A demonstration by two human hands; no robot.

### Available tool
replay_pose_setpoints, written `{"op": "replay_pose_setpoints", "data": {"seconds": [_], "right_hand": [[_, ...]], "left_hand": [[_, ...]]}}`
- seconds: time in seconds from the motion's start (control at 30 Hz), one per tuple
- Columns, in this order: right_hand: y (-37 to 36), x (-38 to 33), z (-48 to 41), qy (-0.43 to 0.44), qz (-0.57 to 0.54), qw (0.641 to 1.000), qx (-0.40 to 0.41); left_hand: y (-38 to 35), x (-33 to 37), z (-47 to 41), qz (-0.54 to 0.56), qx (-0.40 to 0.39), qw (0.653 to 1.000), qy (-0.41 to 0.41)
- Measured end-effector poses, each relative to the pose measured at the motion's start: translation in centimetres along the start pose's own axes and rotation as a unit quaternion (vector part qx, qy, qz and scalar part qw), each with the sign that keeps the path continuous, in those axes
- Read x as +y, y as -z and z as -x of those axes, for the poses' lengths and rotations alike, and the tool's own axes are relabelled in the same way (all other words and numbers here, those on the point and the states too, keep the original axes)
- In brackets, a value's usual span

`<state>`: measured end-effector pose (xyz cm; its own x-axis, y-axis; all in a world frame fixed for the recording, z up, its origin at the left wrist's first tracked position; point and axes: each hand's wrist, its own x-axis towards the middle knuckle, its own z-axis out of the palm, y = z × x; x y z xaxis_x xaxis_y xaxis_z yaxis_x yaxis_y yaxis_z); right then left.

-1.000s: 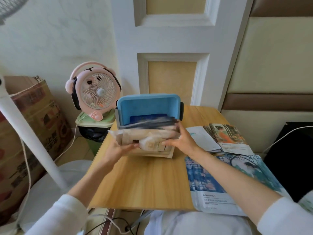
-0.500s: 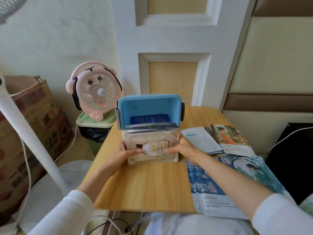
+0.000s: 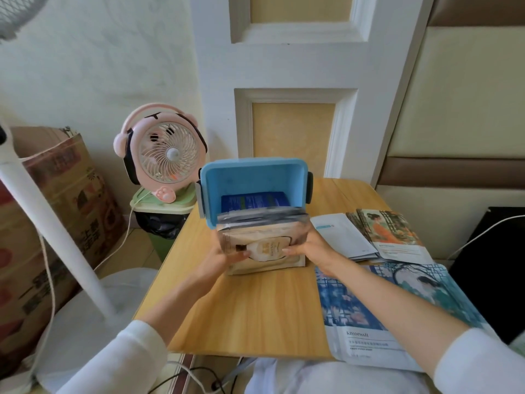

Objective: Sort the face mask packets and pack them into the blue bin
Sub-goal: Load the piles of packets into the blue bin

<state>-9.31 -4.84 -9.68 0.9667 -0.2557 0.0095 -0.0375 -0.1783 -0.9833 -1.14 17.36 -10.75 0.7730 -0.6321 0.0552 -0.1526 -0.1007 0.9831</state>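
Observation:
A thick stack of beige face mask packets [image 3: 262, 237] stands on its edge on the wooden table [image 3: 255, 308], just in front of the blue bin [image 3: 252, 174]. My left hand [image 3: 218, 257] grips its left side and my right hand [image 3: 309, 248] grips its right side. The bin lies on its side with its opening toward me, and a dark blue packet [image 3: 252, 201] stands inside it. More packets lie to the right: pale ones [image 3: 341, 234], ones with an orange figure [image 3: 389, 234], and large blue ones [image 3: 369, 317] at the table's near right corner.
A pink desk fan [image 3: 163, 152] sits on a green-lidded bin [image 3: 162, 206] left of the table. A white floor fan's pole [image 3: 51, 237] and a cardboard box [image 3: 51, 223] stand further left. Cables hang below the table's front edge.
The stack was tilted and loose a second ago; both hands have squared it up and stood it upright on the table in front of the bin.

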Motion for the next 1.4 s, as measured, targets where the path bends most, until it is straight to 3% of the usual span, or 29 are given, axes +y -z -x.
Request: {"op": "replay_pose_setpoints", "data": {"seconds": [0.27, 0.4, 0.47, 0.57, 0.63, 0.73, 0.83, 1.03, 1.23, 1.4], "right_hand": [[1.2, 0.0, 0.1, 0.003, 0.065, 0.998, -0.004], [1.4, 0.1, -0.5, 0.006, 0.235, 0.972, 0.005], [1.9, -0.4, -0.4, -0.008, 0.302, 0.953, 0.019], [2.4, -1.4, 0.1, -0.006, 0.274, 0.961, 0.03], [2.4, -2.1, 0.6, -0.004, 0.223, 0.975, 0.015], [2.6, -2.7, 1.0, -0.002, 0.171, 0.985, -0.003], [2.8, -3.0, 1.1, -0.001, 0.149, 0.989, 0.008], [2.1, -4.0, 1.2, 0.037, 0.115, 0.991, 0.061], [2.4, -7.5, -0.8, 0.227, 0.238, 0.931, 0.156], [2.5, -7.2, -3.6, 0.198, 0.298, 0.927, 0.111]], "left_hand": [[0.6, 0.2, -0.2, -0.001, 0.016, 1.0, 0.004], [0.5, 0.0, 0.2, -0.071, -0.047, 0.996, 0.03], [1.2, 0.7, 0.2, -0.134, -0.043, 0.99, -0.004], [2.1, 2.4, 0.1, -0.276, 0.016, 0.958, -0.082], [2.1, 3.6, 0.3, -0.311, 0.012, 0.948, -0.067], [2.4, 4.3, 0.4, -0.273, -0.028, 0.962, -0.003], [2.3, 4.7, 0.4, -0.234, -0.006, 0.972, 0.019], [0.9, 5.4, 0.2, -0.258, 0.087, 0.961, -0.044], [2.3, 9.1, -3.1, -0.371, 0.184, 0.892, -0.181], [3.3, 9.2, -6.2, -0.426, 0.102, 0.875, -0.206]]}}
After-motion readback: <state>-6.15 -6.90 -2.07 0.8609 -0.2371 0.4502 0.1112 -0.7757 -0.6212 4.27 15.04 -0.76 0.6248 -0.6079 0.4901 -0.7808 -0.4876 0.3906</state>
